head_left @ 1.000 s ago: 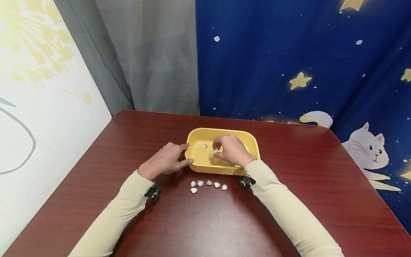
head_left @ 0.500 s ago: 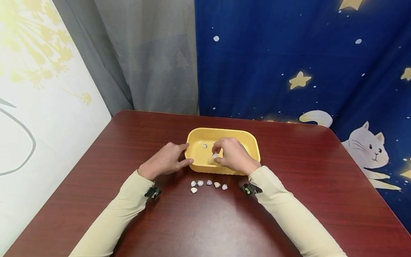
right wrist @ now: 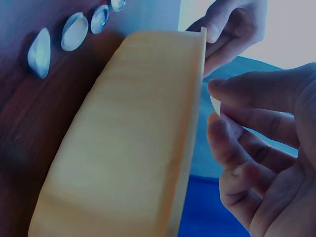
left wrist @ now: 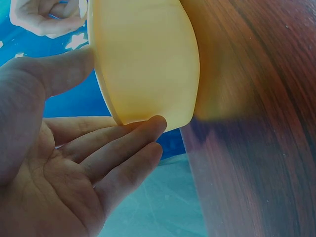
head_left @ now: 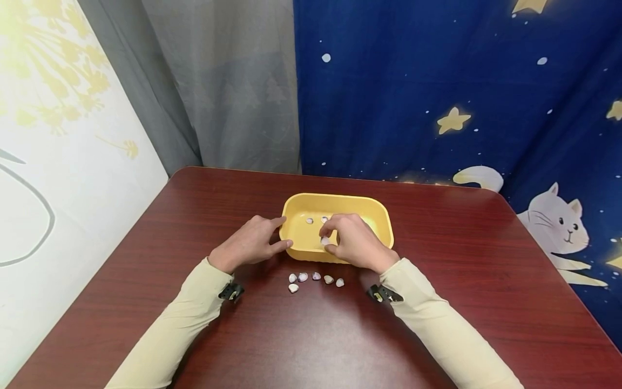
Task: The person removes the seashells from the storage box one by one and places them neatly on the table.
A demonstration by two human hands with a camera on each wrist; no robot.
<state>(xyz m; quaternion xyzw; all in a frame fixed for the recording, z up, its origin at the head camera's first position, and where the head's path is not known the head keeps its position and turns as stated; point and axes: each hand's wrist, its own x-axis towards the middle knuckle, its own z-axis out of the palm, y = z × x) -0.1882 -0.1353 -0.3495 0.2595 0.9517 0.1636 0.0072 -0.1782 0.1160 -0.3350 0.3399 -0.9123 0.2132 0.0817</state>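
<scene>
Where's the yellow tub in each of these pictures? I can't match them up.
Head: the yellow tub sits just below and right of the middle.
Left wrist: upper middle, running off the top edge.
Right wrist: large, from top middle to lower left.
Shared landmark: the left hand, left of the tub in the head view, lower left in the left wrist view, top right in the right wrist view.

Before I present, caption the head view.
Right hand pinches a seashell above a yellow tub, left hand touching the tub, six seashells in front.
</scene>
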